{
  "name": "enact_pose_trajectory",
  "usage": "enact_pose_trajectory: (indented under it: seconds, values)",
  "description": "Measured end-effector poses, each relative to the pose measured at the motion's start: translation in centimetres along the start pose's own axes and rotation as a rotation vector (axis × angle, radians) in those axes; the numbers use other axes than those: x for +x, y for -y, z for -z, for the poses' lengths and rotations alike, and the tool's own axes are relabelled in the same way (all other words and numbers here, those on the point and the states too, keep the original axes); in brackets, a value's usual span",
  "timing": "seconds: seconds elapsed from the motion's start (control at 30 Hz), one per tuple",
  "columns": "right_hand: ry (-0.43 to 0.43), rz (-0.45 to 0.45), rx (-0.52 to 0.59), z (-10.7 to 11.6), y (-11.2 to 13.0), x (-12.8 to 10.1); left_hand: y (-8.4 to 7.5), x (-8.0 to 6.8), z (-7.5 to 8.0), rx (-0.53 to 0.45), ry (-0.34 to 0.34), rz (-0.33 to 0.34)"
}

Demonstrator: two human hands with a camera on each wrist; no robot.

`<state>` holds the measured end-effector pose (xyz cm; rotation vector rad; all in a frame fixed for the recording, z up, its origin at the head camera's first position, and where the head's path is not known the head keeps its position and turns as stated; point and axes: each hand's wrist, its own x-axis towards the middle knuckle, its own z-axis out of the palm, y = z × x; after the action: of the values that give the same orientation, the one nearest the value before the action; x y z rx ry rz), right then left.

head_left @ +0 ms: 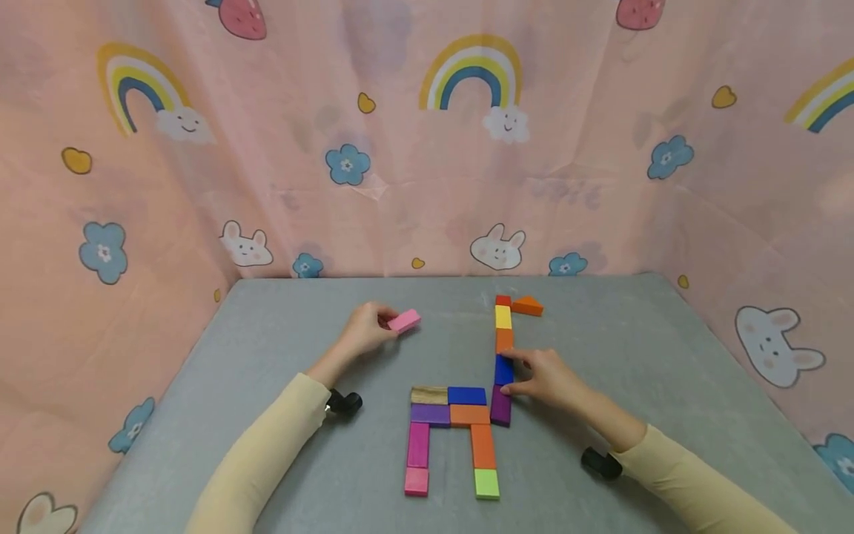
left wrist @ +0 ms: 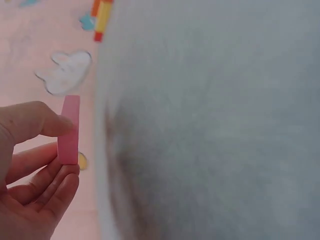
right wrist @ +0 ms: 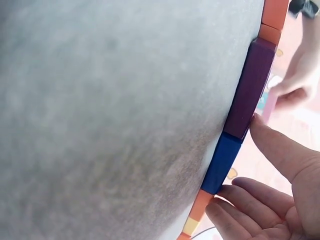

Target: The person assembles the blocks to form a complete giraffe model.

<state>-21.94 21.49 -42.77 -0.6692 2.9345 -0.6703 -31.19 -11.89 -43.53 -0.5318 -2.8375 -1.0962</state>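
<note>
**Block figure on bench: left hand carries pink block, right hand steadies the neck column**

Left hand [head_left: 365,330] pinches a pink block [head_left: 404,320] between thumb and fingertips, held just above the grey bench [head_left: 280,348], well left of the figure. The left wrist view confirms this: thumb on one face, fingers curled under the other.

Right hand [head_left: 545,377] is relaxed, fingers extended. The fingertips rest against the right side of the blue block [head_left: 503,369], with the thumb at the purple block [head_left: 501,405] below. It grips nothing.

Figure lies flat: two legs, a body of four blocks, and a column rising through an orange block [head_left: 504,340] and a yellow block [head_left: 503,317] to a red block [head_left: 503,300] with an orange wedge [head_left: 528,305] beside it.

Judgement on technique: keep the right fingers' pressure light and sideways so the column stays straight. Lower the pink block flat, edge parallel to its neighbours, and release only once it sits flush; a nudge could shift the loose blocks.

Containers: none in view.
</note>
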Motion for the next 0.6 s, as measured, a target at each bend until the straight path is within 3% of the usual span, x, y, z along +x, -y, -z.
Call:
enact_pose_trajectory:
  seconds: [0.33, 0.6]
  values:
    - [-0.003, -0.002, 0.011, -0.2, -0.2, 0.1, -1.3, -7.0, 1.7, 0.038, 0.067, -0.155]
    - [0.002, -0.011, 0.012, -0.2, -0.1, 0.3, -1.8, -10.4, 1.7, 0.044, 0.138, -0.147]
